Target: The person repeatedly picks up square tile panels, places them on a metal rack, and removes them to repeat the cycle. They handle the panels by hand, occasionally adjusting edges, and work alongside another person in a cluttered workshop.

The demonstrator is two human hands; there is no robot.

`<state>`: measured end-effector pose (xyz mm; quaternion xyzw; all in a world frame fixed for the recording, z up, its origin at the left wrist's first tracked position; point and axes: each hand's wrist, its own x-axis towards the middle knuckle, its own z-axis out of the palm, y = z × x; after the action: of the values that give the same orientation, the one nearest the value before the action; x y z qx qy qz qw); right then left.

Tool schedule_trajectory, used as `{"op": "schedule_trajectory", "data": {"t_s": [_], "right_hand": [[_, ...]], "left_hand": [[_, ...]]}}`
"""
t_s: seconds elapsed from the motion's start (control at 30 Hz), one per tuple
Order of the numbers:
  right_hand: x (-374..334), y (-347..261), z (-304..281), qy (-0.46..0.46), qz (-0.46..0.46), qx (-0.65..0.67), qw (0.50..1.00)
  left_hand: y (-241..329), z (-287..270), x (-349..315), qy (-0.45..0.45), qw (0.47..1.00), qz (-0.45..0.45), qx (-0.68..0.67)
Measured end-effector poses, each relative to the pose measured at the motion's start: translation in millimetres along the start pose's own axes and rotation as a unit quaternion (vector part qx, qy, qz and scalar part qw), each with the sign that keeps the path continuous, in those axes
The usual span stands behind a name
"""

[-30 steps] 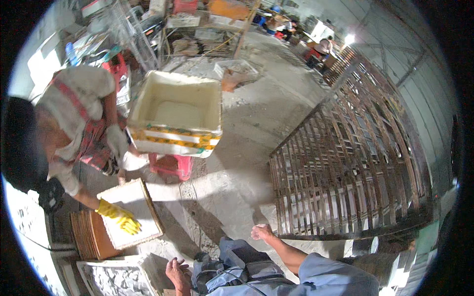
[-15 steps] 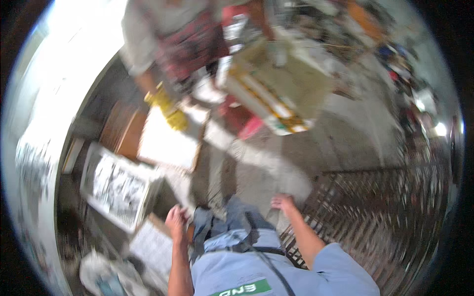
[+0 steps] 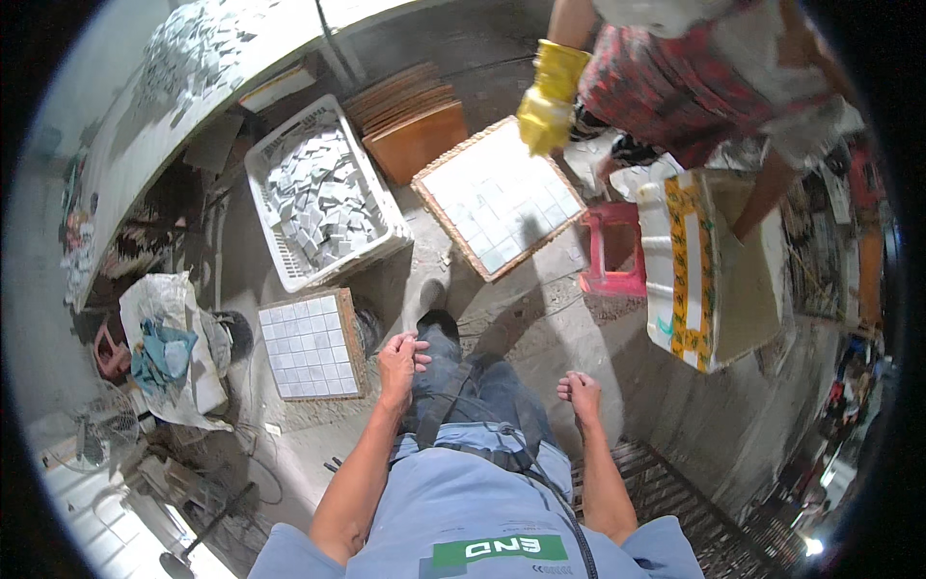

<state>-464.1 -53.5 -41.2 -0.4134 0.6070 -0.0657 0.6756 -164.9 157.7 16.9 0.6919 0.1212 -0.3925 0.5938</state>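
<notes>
My left hand (image 3: 400, 365) hangs in front of my left thigh, fingers loosely bent and slightly apart, with nothing seen in it. Out by my right thigh, my right hand (image 3: 581, 394) is empty too, its fingers half curled but separate. Nearest to the left hand is a square board (image 3: 310, 347) bearing a grid of pale tiles. Farther ahead lies a larger tile-covered board (image 3: 502, 198). A co-worker's yellow-gloved hand (image 3: 547, 108) is over its far edge. The co-worker's other arm reaches into a white foam box (image 3: 659, 275) banded with yellow tape.
A white plastic crate (image 3: 394, 232) full of loose tile pieces stands left of the larger board, near stacked brown boards (image 3: 417, 130). A red stool (image 3: 613, 253) sits beside the foam box. A dark metal grating (image 3: 666, 497) is at my right; a fan (image 3: 101, 425) stands far left.
My view has swung left, so the boards, crate and co-worker now appear farther right. Both my hands stay low at my sides, holding nothing visible. The gloved hand remains at the larger board.
</notes>
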Motion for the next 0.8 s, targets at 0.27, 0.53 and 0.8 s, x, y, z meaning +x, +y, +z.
{"op": "schedule_trajectory", "data": {"t_s": [0.27, 0.53, 0.8], "right_hand": [[45.6, -110.8, 174.5, -0.03, -0.282, -0.349, 0.893], [148.6, -201.3, 372.1, -0.064, -0.49, -0.484, 0.722], [257.6, -199.3, 458.4, -0.106, -0.553, -0.572, 0.597]], "left_hand": [[40.4, -3.6, 78.2, 0.024, 0.999, -0.039, -0.02], [65.6, -11.0, 233.1, 0.065, 0.996, -0.033, -0.047], [55.9, 3.3, 404.1, 0.038, 0.997, 0.0, 0.066]]}}
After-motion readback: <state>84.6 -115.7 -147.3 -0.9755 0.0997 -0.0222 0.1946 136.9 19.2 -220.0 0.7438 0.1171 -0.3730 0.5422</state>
